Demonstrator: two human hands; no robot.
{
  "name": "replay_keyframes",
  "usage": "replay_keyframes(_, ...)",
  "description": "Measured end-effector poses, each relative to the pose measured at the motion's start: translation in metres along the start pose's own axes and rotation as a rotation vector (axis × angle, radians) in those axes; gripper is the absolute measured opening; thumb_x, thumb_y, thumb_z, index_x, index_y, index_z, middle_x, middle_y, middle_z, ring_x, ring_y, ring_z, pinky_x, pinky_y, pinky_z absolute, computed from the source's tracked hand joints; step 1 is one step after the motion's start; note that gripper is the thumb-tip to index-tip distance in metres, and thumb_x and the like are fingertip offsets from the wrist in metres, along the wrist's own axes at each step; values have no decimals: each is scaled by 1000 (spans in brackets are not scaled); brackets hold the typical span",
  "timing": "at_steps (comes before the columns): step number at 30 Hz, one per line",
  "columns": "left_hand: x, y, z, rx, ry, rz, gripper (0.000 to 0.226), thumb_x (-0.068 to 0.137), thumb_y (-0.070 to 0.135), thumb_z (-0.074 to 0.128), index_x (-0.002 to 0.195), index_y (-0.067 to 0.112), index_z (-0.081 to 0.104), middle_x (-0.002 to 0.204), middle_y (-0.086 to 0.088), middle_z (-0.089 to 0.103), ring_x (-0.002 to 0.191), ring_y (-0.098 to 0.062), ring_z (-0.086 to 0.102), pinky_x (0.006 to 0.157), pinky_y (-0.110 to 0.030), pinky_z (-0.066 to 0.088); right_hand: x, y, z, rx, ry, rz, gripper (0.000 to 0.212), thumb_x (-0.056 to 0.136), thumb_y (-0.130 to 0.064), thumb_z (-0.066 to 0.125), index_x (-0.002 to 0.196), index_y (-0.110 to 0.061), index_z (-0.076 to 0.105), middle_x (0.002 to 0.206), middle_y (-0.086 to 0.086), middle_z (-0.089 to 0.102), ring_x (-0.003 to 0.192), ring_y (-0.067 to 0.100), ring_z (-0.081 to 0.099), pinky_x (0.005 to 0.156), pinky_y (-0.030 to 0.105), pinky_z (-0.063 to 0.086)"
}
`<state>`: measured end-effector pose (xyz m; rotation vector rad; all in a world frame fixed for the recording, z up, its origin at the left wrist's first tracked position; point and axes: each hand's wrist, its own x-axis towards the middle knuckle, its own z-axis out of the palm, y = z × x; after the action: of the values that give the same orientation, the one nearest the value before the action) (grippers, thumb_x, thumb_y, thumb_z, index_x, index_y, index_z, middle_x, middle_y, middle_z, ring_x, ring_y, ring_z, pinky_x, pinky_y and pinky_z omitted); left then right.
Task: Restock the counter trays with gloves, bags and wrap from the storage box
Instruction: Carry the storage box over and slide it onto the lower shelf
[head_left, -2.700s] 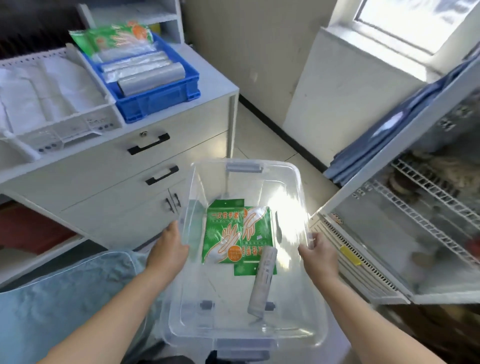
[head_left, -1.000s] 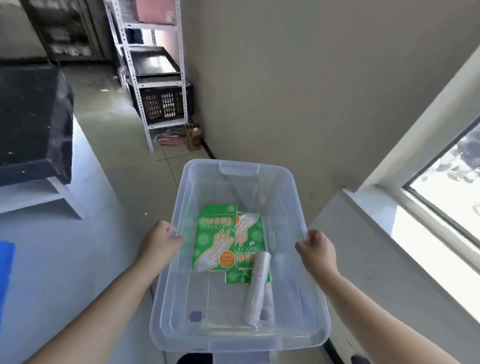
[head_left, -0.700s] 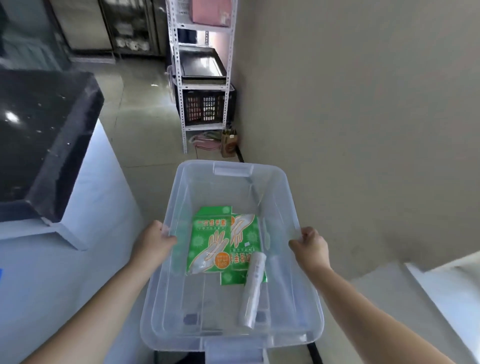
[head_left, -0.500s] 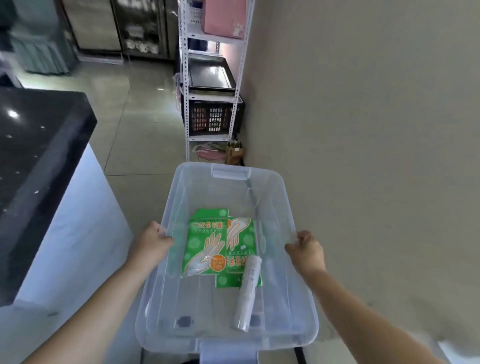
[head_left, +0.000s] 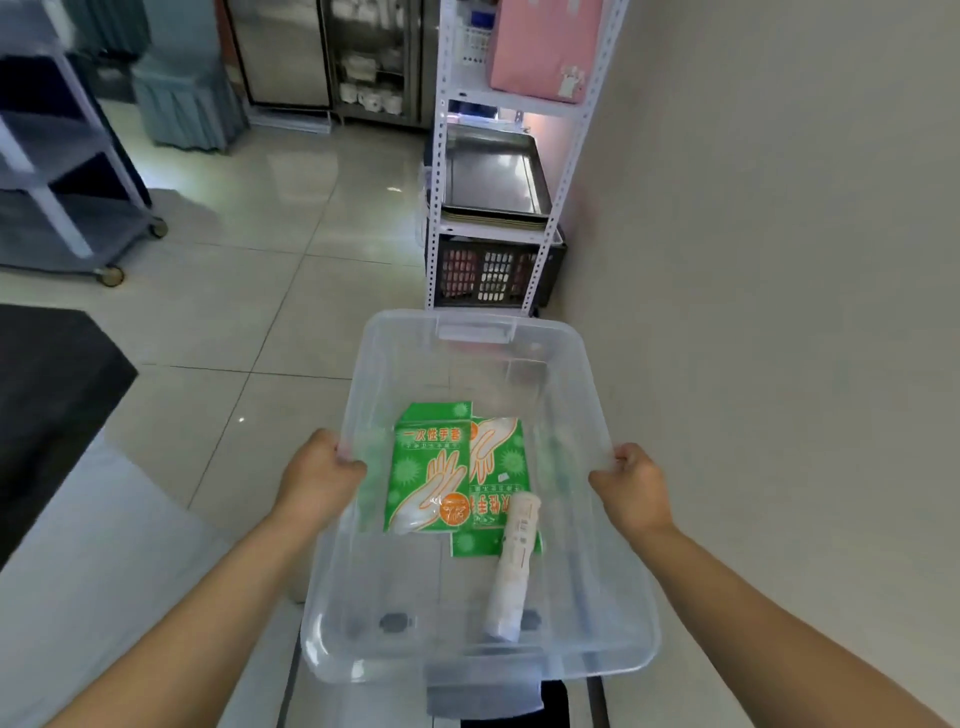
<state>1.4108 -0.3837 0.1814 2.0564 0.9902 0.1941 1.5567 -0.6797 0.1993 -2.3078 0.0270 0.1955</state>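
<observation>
I carry the clear storage box (head_left: 467, 519) in front of me with both hands, held above the tiled floor (head_left: 249, 322). My left hand (head_left: 319, 480) has its grip closed over the left rim of the box, fingers curled inside the wall, and my right hand (head_left: 631, 491) has its grip closed on the right rim in the same way, so the box hangs level between my forearms. Inside, on the bottom, lie two green glove packets (head_left: 431, 467), the left one overlapping the right, both flat and printed with pale hand shapes. A white roll (head_left: 511, 566) rests on the near right part of the floor of the box, its far end lying over the lower corner of the right packet and its near end pointing toward me. The rest of the box bottom is bare. Ahead, close to the beige wall (head_left: 779, 260) on my right, stands a white metal shelf rack (head_left: 498, 156) with a pink box (head_left: 543, 49) on top, a steel tray (head_left: 491, 174) on the middle shelf and a dark crate (head_left: 493, 270) at the bottom. A grey cart (head_left: 62, 182) on castors stands far to the left, and the dark edge of a worktop (head_left: 47, 395) shows at my left side.
</observation>
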Motion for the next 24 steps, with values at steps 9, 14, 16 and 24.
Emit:
replay_keyframes(9, 137, 43, 11, -11, 221, -196, 15, 77, 6, 61, 84, 6, 48, 76, -12, 55, 69, -29, 49, 55, -33, 29, 191, -90, 75, 21, -210, -144, 18, 73, -1, 62, 89, -8, 58, 74, 3, 60, 70, 23, 58, 64, 30, 47)
replay_keyframes(14, 207, 44, -9, -34, 337, -296, 16, 77, 6, 62, 83, 9, 47, 74, -7, 52, 69, -27, 47, 57, -31, 28, 270, -157, 136, -6, -347, -230, 18, 74, -4, 64, 89, -12, 58, 74, 1, 62, 68, 20, 59, 60, 26, 43)
replay_keyframes(16, 245, 40, -23, -50, 374, -322, 16, 76, 7, 61, 83, 9, 48, 73, -6, 53, 69, -27, 48, 57, -31, 29, 294, -187, 166, -7, -374, -270, 19, 74, -4, 64, 88, -15, 57, 70, -5, 60, 63, 14, 57, 53, 22, 40)
replay_keyframes(24, 430, 19, -89, -69, 380, -361, 16, 75, 8, 59, 85, 13, 47, 77, -3, 51, 71, -26, 47, 58, -29, 31, 376, -305, 293, -51, -336, -264, 23, 76, -3, 63, 82, -20, 49, 62, -11, 51, 53, 1, 47, 44, 17, 32)
